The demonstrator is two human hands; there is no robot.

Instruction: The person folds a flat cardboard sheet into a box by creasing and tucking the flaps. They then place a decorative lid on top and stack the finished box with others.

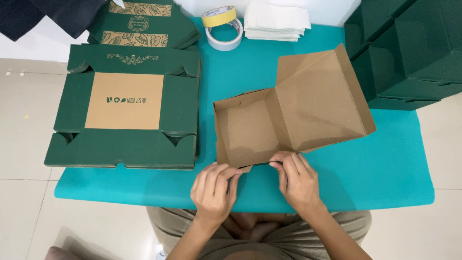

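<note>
We see a half-folded brown cardboard box (288, 115) lying on the teal table (385, 168), its long axis running left to right, open tray at left, lid flap raised toward the upper right; nothing inside. Left hand (214, 190) and right hand (297, 180) both pinch its near edge flap. Flat green box blanks (125, 144) are stacked at left.

Your teal table (385, 163) on the pale tiled floor (21, 144)

You had flat green boxes (125, 108), tape rolls (224, 30), white sheets (276, 20) and a half-folded box (293, 113) on it.
</note>
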